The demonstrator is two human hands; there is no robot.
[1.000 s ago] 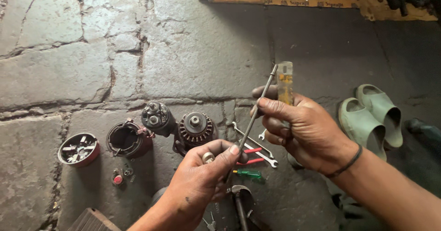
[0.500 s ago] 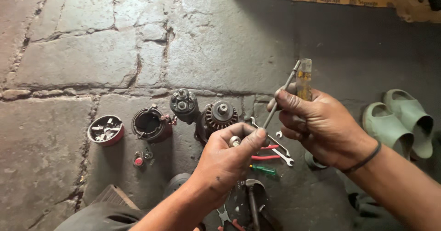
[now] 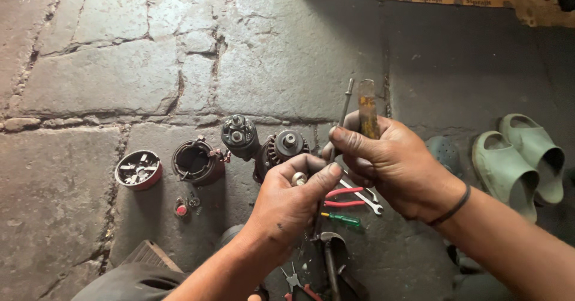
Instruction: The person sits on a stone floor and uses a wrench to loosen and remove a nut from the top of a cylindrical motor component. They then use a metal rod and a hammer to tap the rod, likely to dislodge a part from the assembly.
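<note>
Thin metal rod and yellow-handled screwdriver upright, clenched together in right hand, directly above the finned motor part on the stone floor. Left hand below, fingers pinched on a small silver piece at the rod's lower end. Compared with half a second ago: both hands closer together, rod more vertical. Red pliers and spanner beside that motor part.

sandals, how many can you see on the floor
2. Both pale green sandals lie side by side on the stone floor at the right edge: one nearer the right hand, the other just beyond it. More could lie outside the view.
</note>
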